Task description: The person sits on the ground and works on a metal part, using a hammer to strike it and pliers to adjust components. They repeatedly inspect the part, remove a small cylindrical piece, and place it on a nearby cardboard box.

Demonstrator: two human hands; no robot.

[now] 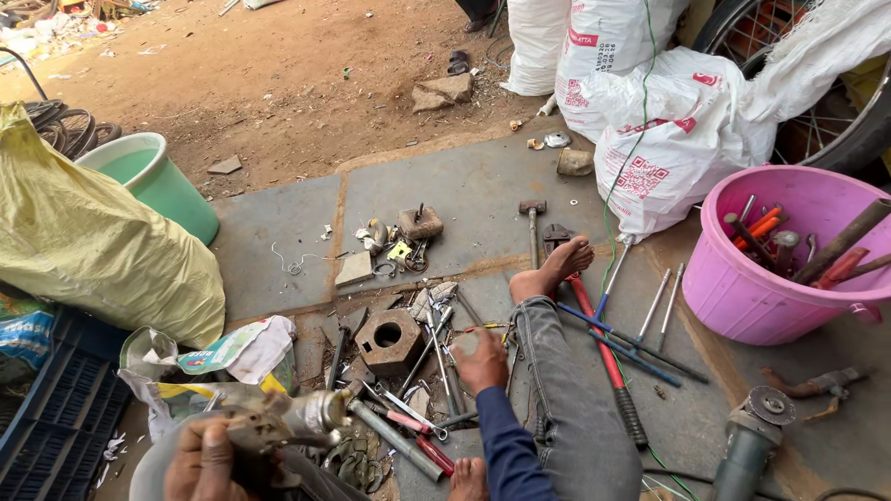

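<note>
**Hands among scattered tools on a stone floor**

At the far left edge of the stone floor (464,186) a yellow sack (83,241) slumps beside a green bucket (153,181), with a blue crate (56,417) below it near the bottom left corner. The left hand (209,459) sits low at the near edge, fingers wrapped around a worn metal part (288,417) with a rounded silver end, held just above crumpled plastic bags (223,357). Just right of that lies a heavy hexagonal metal block (390,341) with a round hole, amid loose wrenches (436,362) and a red-handled screwdriver (422,445). The right hand (483,364), in a dark blue sleeve, rests palm down on the tool pile beside the block, fingers loosely curled; whether it grips anything cannot be told. A jeans-clad leg stretches past it to a bare foot (557,269), next to a hammer (532,227) and long red-handled bolt cutters (599,348). Further right stand white sacks (668,139), a pink bucket (789,269) of tools, and an angle grinder (747,436) near the bottom right corner.
</note>
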